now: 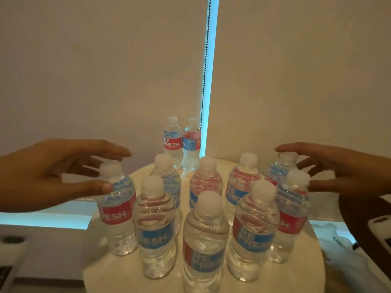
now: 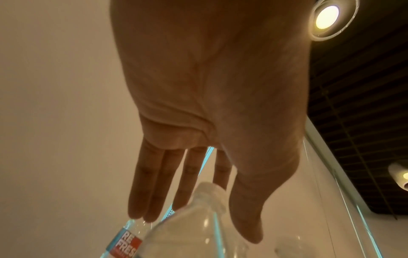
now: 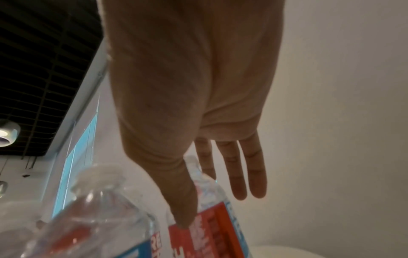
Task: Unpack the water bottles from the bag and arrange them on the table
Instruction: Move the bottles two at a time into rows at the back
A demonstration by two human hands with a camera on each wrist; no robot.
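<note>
Eleven bottles (image 1: 204, 240) upright on the round table (image 1: 296, 278), a hand at each side.
Nine stand near, two at the far edge; red-and-blue labels read "RE FRESH". The left hand (image 1: 53, 174) and right hand (image 1: 342, 170) hover spread, fingers straight, flanking the leftmost bottle (image 1: 118, 210) and rightmost bottles (image 1: 293, 212), gripping nothing.

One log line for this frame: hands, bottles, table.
left hand: open, at leftmost bottle | right hand: open, beside rightmost bottles | water bottles upright on round table | bag: not visible
</note>
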